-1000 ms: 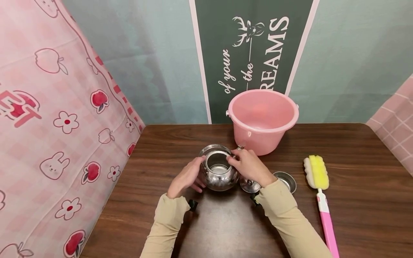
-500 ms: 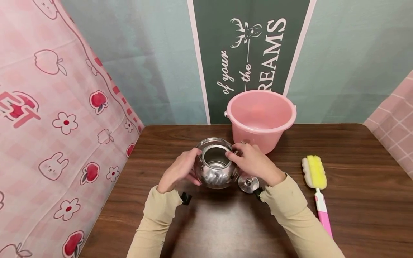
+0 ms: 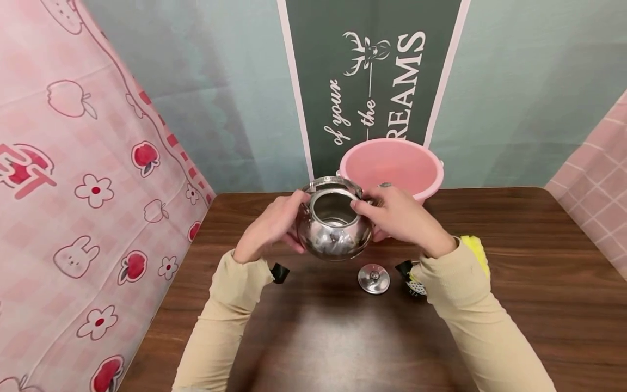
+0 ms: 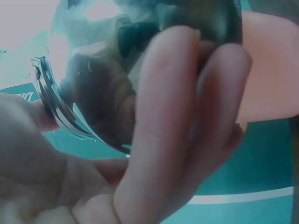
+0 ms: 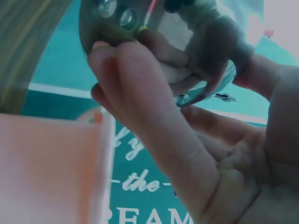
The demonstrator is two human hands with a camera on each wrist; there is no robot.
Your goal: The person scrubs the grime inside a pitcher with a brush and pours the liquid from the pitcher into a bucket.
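A shiny round steel teapot, lidless, is held up off the table between my two hands. Its mouth faces up and toward me, and a metal handle hoop lies behind the rim. My left hand grips its left side, thumb by the rim; in the left wrist view, curled fingers press its polished side. My right hand grips the opposite side with the thumb at the rim. In the right wrist view its fingers wrap the body. Below, the steel lid rests knob up on the table.
A pink bucket stands at the back, just behind the teapot and right hand. A perforated metal strainer shows partly beside the right cuff. The yellow sponge brush is mostly hidden behind the right sleeve. Printed curtains border the wooden table.
Both hands have lifted the teapot off the table, up and away from me toward the bucket. The lid stays on the table. The right sleeve now covers most of the brush.
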